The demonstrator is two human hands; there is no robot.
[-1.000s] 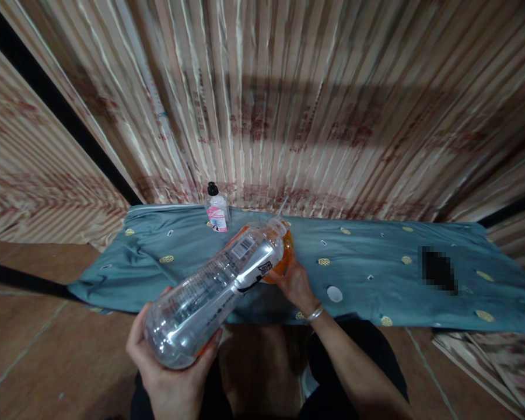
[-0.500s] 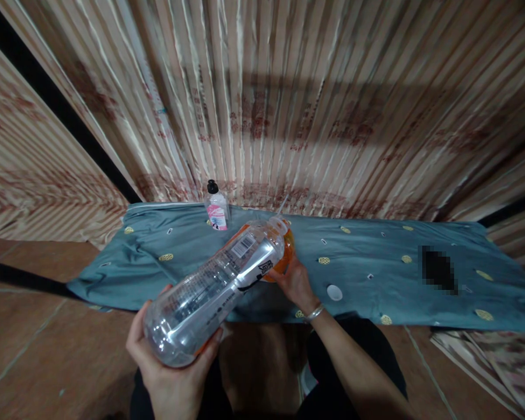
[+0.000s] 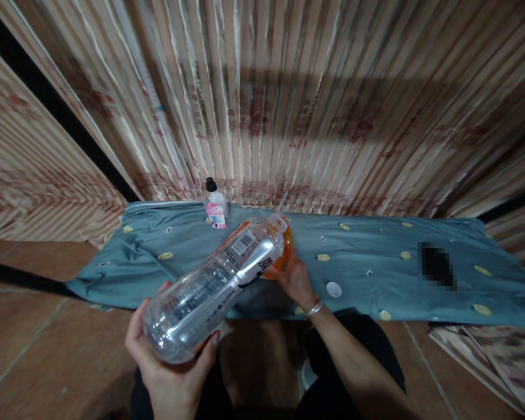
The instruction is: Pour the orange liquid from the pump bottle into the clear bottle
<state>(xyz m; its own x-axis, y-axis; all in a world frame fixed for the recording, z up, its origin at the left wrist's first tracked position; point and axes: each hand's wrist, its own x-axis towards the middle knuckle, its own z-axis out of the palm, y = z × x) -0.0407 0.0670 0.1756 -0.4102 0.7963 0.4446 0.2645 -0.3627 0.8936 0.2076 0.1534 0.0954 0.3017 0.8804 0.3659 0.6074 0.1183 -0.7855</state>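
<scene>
A large clear plastic bottle (image 3: 210, 291) with a barcode label lies tilted across the middle, its neck end up and to the right. My left hand (image 3: 170, 356) is wrapped around its base. At the neck end, my right hand (image 3: 295, 280) grips an orange container (image 3: 287, 248), partly hidden behind the clear bottle. A thin, pale, straight piece (image 3: 282, 201) sticks up past the neck; I cannot tell what it belongs to. Right of my right hand, a small white disc (image 3: 333, 289) rests on the teal cloth (image 3: 367, 245).
A small clear bottle (image 3: 216, 207) with a black cap and pink label stands at the cloth's back edge. Farther right lies a dark, pixelated object (image 3: 437, 265). Behind the cloth-covered surface hangs a striped curtain (image 3: 280, 105). Dark bars (image 3: 61, 111) frame the sides.
Both hands keep their holds and the clear bottle stays at nearly the same tilt. The whole view has shifted very slightly.
</scene>
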